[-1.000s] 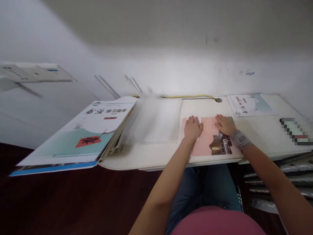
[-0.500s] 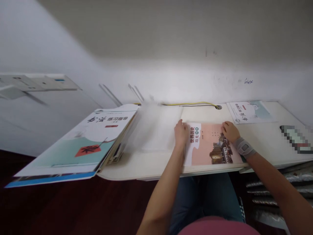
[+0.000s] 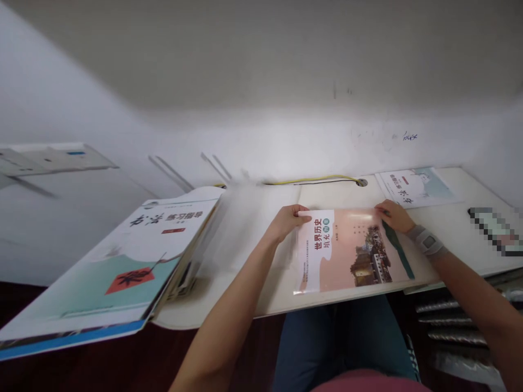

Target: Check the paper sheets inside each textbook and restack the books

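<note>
A workbook (image 3: 343,247) with a salmon-pink cover and a white strip of Chinese lettering is held over the front part of the white desk. My left hand (image 3: 287,222) pinches its upper left corner between thumb and fingers. At the upper right corner, my right hand (image 3: 394,216) grips the edge, with a grey band around the wrist. The cover looks glossy, and a dark green band runs down its right side. Left of the workbook, translucent plastic sheets (image 3: 245,228) lie on the desk, partly blurred.
A tall stack of books, topped by a white and green calligraphy book (image 3: 163,239), stands at the desk's left end. Another calligraphy booklet (image 3: 417,188) lies at the back right, near a pixelated phone-like object (image 3: 496,231). Yellow and black cables (image 3: 318,178) run along the wall.
The workbook has come up off the desk and tilted, its front edge nearer me. My left hand has shifted left and now pinches the corner. The view has turned slightly.
</note>
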{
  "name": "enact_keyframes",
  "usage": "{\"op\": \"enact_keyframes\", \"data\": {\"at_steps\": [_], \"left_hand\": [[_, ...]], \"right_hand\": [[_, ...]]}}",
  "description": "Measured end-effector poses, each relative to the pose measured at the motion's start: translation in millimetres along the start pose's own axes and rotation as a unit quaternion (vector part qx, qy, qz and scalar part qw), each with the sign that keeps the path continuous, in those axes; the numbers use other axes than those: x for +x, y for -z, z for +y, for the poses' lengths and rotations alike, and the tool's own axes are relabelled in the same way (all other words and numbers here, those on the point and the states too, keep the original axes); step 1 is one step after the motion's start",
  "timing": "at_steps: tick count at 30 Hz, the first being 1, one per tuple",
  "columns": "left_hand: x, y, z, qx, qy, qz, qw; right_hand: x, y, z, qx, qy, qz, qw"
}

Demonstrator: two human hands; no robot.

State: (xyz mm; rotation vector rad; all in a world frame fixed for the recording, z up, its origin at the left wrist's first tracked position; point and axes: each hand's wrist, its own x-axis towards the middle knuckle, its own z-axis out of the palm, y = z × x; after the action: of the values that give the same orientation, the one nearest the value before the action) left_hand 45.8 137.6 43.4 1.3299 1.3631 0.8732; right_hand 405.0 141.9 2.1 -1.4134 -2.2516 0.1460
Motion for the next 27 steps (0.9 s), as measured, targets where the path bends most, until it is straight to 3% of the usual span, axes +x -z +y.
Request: {"op": "enact_keyframes", "data": {"at_steps": [3, 5, 7, 11, 18, 20, 24, 27], "left_hand": [[-4.6, -1.7, -4.7, 0.006, -0.009, 0.039, 0.999], [-4.0, -2.8, -7.2, 0.015, -0.007, 0.042, 0.999], [0.0, -4.6, -8.5, 0.117, -0.008, 0.055, 0.992], [12.9, -12.1, -9.4, 0.380, -0.003, 0.088, 0.921], [21.6, -19.0, -14.1, 0.521, -0.022, 0.065, 0.851], [18.8, -20.5, -12.9, 0.537, -0.046, 0.051, 0.841], [12.3, -28.7, -9.0, 0.551, -0.081, 0.025, 0.830], [13.3, -34.4, -9.2, 0.557, -0.092, 0.032, 0.825]], "right_hand": [[0.4, 21.9, 6.4, 0.068, -0.014, -0.030, 0.997], [1.6, 29.3, 6.8, 0.106, -0.066, -0.044, 0.991], [4.6, 28.8, 5.3, 0.088, -0.139, -0.053, 0.985], [14.4, 12.5, 4.2, -0.009, -0.212, -0.065, 0.975], [11.2, -3.7, 0.5, -0.143, -0.252, -0.049, 0.956], [3.4, -4.7, -6.3, -0.176, -0.212, -0.032, 0.961], [-14.2, -13.1, -20.2, -0.207, -0.028, -0.044, 0.977], [-23.3, -22.5, -24.3, -0.187, -0.006, -0.096, 0.978]]}}
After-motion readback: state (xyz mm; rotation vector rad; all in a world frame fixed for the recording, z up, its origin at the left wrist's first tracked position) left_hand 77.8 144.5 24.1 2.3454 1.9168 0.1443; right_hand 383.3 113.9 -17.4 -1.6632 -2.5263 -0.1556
